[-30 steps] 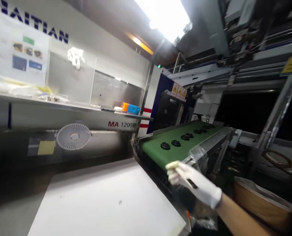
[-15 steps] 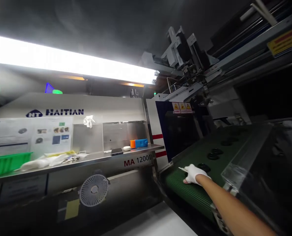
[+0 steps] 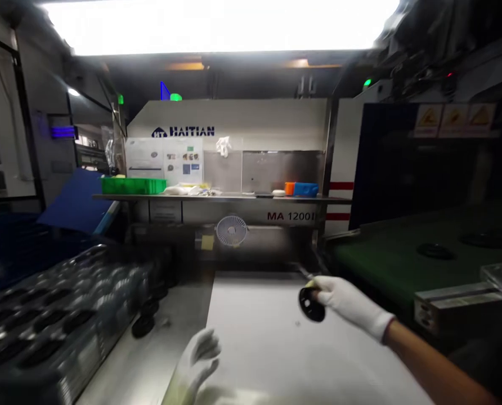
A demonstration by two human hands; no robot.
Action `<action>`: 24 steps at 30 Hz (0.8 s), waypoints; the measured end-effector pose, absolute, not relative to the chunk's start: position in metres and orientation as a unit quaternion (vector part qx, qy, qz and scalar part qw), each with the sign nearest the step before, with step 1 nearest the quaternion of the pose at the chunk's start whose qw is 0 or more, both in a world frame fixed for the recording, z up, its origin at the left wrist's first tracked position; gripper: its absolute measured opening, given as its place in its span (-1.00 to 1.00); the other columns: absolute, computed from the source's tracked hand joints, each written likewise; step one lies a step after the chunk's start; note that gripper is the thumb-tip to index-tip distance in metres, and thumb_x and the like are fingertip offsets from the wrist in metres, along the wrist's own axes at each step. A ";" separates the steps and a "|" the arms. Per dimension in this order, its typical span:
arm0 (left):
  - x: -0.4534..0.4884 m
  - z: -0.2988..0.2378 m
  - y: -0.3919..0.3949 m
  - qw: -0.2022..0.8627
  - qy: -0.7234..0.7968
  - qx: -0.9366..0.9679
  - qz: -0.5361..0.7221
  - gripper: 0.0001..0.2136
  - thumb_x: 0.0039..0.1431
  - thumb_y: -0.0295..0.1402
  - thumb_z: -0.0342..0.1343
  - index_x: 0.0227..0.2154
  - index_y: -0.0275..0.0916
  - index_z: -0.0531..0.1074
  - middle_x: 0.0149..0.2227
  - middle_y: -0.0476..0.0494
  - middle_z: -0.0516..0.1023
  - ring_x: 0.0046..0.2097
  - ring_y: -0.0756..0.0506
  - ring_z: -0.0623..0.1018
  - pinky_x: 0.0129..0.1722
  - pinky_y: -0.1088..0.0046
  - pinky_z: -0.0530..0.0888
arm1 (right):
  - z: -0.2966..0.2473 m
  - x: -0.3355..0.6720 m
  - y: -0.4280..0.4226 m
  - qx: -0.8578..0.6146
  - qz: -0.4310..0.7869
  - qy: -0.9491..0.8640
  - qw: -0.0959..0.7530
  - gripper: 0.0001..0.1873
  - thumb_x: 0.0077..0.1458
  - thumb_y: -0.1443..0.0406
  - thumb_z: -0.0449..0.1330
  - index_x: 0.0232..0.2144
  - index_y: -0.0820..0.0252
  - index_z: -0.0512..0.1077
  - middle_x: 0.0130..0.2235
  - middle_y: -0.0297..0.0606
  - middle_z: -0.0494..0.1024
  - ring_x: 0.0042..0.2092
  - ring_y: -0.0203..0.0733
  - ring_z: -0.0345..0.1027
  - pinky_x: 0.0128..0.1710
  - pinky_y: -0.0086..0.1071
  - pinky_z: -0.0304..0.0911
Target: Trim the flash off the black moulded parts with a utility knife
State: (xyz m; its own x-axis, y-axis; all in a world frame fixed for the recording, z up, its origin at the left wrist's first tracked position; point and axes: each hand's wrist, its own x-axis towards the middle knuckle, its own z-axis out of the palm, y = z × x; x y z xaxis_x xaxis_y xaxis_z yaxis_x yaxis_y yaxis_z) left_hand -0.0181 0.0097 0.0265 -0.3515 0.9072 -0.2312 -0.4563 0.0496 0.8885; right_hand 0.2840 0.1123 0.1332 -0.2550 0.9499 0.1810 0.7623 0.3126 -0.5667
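Clearly, two hands are in view, both in white gloves. The right hand (image 3: pixel 344 299) pinches one black disc (image 3: pixel 317 313) by its edge, thumb and fingers pressed together on it. That disc is held tilted above the right part of one white sheet (image 3: pixel 255 320), just short of the green conveyor belt (image 3: pixel 381 261). The left hand (image 3: pixel 200 353) holds nothing that shows; its fingers are loosely curled, with the thumb spread apart from them, over the near left edge of the sheet.

On the belt, one dark ring (image 3: pixel 435 251) is distinct, and at least one more lies beyond it, too blurred to count further. To the left, a grey tray (image 3: pixel 88 357) holds several rows of black parts, whose number cannot be told. About three small dark pieces (image 3: pixel 143 325) lie beside it on the metal tabletop (image 3: pixel 120 368).

Behind, one shelf (image 3: pixel 234 197) carries one green bin (image 3: pixel 133 186), one orange block (image 3: pixel 290 188) and one blue block (image 3: pixel 305 190), side by side. Above it are two posted sheets (image 3: pixel 183 158) and one hanging white glove (image 3: pixel 223 147); below it, one round slatted grille (image 3: pixel 231 230) and one yellow note (image 3: pixel 207 242).
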 end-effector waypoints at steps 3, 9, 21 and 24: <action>0.002 0.017 -0.004 0.729 0.267 0.202 0.597 -0.62 0.04 -0.32 0.14 -0.05 -0.28 0.35 0.06 -0.33 0.38 0.06 -0.29 0.43 -0.02 0.11 0.42 | 0.078 0.204 0.051 -0.464 0.309 -0.797 0.235 -0.82 -0.06 0.36 0.01 -0.44 0.20 0.42 -0.40 -0.30 0.57 -0.33 -0.19 0.43 -0.36 -0.43 0.28; 0.041 0.011 -0.020 0.803 0.284 0.144 0.505 -0.69 0.10 -0.30 0.12 -0.09 -0.23 0.35 -0.17 -0.21 0.53 -0.16 -0.23 0.54 -0.25 0.14 0.51 | 0.024 0.156 0.016 -0.509 0.304 -0.756 0.278 -0.86 -0.17 0.45 0.05 -0.57 0.17 0.36 -0.50 -0.35 0.47 -0.41 -0.25 0.32 -0.42 -0.44 0.13; 0.024 -0.003 0.056 0.810 0.284 0.075 0.508 -0.71 0.05 -0.35 0.20 -0.15 -0.28 0.40 -0.24 -0.16 0.48 -0.32 -0.05 0.51 -0.47 0.49 0.44 | 0.003 0.204 0.034 -0.497 0.427 -0.637 0.406 -0.77 0.14 0.19 -0.02 -0.48 0.17 0.25 -0.49 -0.42 0.30 -0.50 -0.33 0.16 -0.46 -0.41 0.10; 0.015 -0.002 0.059 0.801 0.300 0.079 0.511 -0.79 0.05 -0.40 0.20 -0.23 -0.32 0.42 -0.27 -0.15 0.47 -0.31 -0.04 0.50 -0.42 0.47 0.48 | -0.017 0.211 0.033 -0.529 0.422 -0.611 0.410 -0.75 0.16 0.18 -0.02 -0.46 0.19 0.30 -0.47 -0.40 0.31 -0.45 -0.32 0.18 -0.44 -0.41 0.10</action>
State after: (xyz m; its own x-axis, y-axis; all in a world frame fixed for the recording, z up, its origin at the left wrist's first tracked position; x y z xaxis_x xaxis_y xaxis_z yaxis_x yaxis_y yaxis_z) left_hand 0.0148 0.0587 -0.0018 0.2966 0.8669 -0.4007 -0.7726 0.4644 0.4329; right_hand 0.2111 0.0329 -0.0170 -0.1039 0.9931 0.0547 0.2997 0.0837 -0.9504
